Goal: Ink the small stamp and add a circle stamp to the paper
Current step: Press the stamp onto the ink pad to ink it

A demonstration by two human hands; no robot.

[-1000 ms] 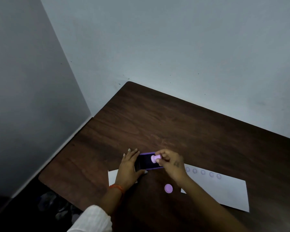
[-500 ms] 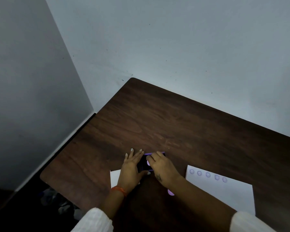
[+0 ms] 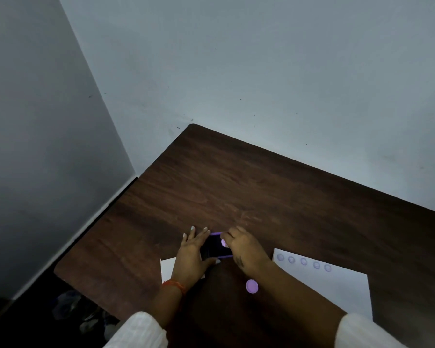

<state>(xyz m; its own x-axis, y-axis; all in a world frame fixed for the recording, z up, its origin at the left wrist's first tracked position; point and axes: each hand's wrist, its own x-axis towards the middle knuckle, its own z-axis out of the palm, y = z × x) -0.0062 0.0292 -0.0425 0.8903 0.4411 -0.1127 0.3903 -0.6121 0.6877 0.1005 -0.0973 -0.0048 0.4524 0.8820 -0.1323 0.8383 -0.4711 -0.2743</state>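
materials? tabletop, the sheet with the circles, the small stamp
Table: wood or wood-look laminate, dark brown, visible grain, low sheen.
Paper: plain white matte sheet lying flat, five inked circles along its far edge.
Small stamp, held in the right hand: likely smooth lilac plastic; mostly hidden, so uncertain.

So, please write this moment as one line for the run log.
right hand: small stamp on ink pad | left hand: steadying pad | paper: five circles
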